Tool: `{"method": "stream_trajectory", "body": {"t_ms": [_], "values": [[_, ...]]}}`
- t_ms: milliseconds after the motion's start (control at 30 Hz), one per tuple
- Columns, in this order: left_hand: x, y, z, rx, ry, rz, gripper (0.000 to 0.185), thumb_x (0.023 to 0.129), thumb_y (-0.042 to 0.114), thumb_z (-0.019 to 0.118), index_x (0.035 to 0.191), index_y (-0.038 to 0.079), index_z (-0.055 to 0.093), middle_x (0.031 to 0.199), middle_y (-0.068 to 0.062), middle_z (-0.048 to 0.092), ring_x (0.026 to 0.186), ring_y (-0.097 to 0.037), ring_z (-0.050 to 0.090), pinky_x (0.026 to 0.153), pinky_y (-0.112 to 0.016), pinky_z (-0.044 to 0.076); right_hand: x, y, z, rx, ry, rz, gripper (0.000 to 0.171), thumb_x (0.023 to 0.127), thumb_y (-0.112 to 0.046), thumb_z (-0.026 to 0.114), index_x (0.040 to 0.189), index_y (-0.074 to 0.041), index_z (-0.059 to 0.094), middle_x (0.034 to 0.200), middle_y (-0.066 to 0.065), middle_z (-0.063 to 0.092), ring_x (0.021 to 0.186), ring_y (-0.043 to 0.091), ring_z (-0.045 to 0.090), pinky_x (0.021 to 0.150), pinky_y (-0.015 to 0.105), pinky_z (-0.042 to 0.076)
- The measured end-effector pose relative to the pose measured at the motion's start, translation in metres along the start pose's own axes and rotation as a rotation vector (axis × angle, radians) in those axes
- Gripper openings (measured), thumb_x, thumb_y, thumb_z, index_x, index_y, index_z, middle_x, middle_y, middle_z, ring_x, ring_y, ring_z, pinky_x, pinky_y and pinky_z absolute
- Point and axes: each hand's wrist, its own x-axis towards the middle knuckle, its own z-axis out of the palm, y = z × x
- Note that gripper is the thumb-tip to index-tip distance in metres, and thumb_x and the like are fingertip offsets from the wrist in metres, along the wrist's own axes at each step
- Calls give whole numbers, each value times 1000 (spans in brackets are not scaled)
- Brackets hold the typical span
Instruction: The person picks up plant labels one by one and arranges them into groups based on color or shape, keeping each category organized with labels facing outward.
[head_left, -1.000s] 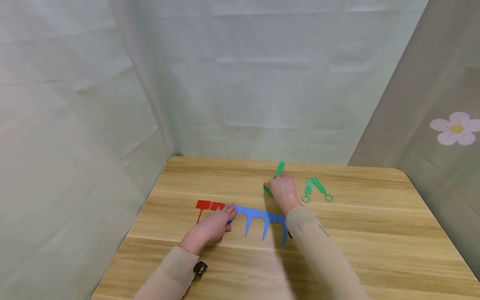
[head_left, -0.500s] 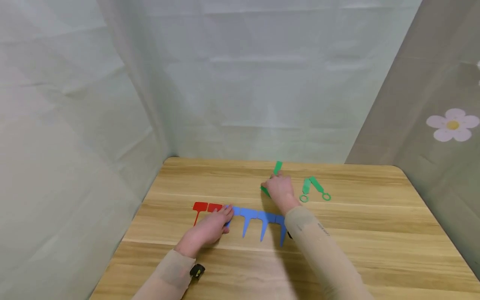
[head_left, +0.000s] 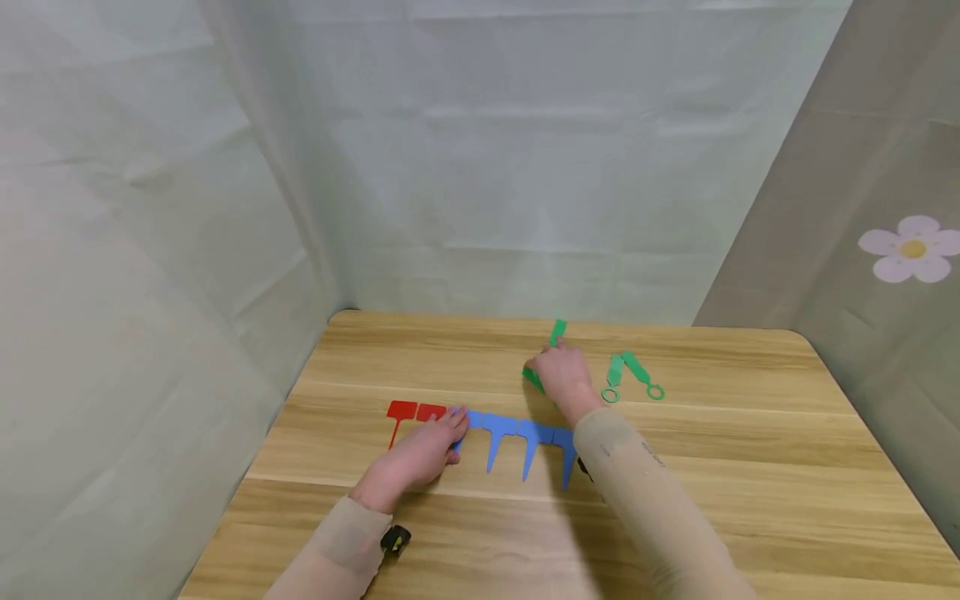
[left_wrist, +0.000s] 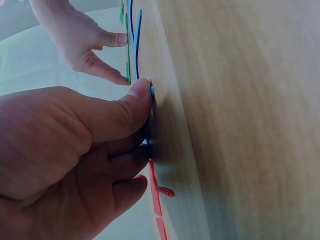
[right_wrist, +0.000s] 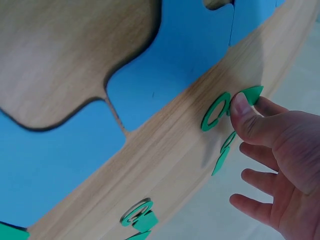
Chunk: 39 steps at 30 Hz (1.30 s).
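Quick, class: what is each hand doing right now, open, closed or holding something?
Left hand: open, fingertips pressing the blue tag strip flat on the table.
Right hand: open, thumb and fingers touching a green ring tag, not gripping it.

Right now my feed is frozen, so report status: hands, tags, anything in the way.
Left hand presses blue tags beside red tags. Right hand fingers a green ring tag. Two more green tags lie right of it. Nothing in the way.
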Motion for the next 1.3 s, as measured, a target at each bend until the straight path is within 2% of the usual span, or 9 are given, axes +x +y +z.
{"method": "stream_trajectory", "body": {"t_ms": [267, 367, 533, 700, 833, 933, 1300], "values": [[1, 1, 0, 20, -6, 12, 61, 103, 10, 69, 157, -7, 46, 169, -22, 37, 159, -36, 30, 128, -53, 26, 5, 5, 1, 65, 21, 9, 66, 78, -9, 97, 137, -28, 75, 141, 12, 68, 144, 43, 51, 97, 56, 58], [0, 2, -1, 14, -4, 12, 61, 103, 9, 70, 157, -8, 47, 168, -22, 37, 158, -37, 31, 128, -53, 26, 7, 6, 0, 62, 26, 6, 68, 74, -14, 101, 136, -26, 76, 141, 11, 68, 145, 43, 51, 98, 56, 57], [-1, 3, -2, 29, -4, 5, 62, 102, 9, 71, 156, -8, 48, 168, -23, 38, 158, -37, 32, 128, -53, 27, 8, 5, -1, 51, 12, 4, 69, 73, -18, 102, 136, -25, 75, 140, 10, 69, 146, 43, 49, 102, 57, 55], [-1, 3, -3, 33, -3, 14, 61, 102, 8, 70, 156, -8, 48, 168, -23, 38, 158, -38, 31, 128, -53, 27, 10, 4, -3, 29, 15, 12, 66, 71, -18, 103, 131, -23, 76, 129, 9, 74, 137, 39, 59, 97, 54, 57], [-1, 2, -3, 35, -4, 15, 60, 103, 8, 69, 156, -8, 47, 168, -23, 38, 158, -38, 31, 128, -52, 27, 10, 4, -6, 27, 11, 25, 58, 71, -17, 102, 123, -19, 77, 118, 7, 77, 119, 34, 67, 92, 51, 58], [-1, 2, -4, 39, 1, 17, 60, 103, 8, 69, 156, -9, 47, 168, -23, 38, 158, -38, 31, 128, -53, 27, 9, 5, -8, 37, 3, 37, 52, 72, -17, 102, 118, -16, 76, 111, 7, 78, 107, 33, 68, 92, 51, 58], [-2, 3, -3, 34, 0, 27, 61, 102, 8, 70, 156, -10, 47, 167, -25, 38, 158, -40, 31, 127, -54, 28, 8, 15, -5, 119, -2, 53, 49, 74, -24, 101, 114, -12, 75, 103, 7, 77, 101, 30, 71, 88, 50, 61]]}}
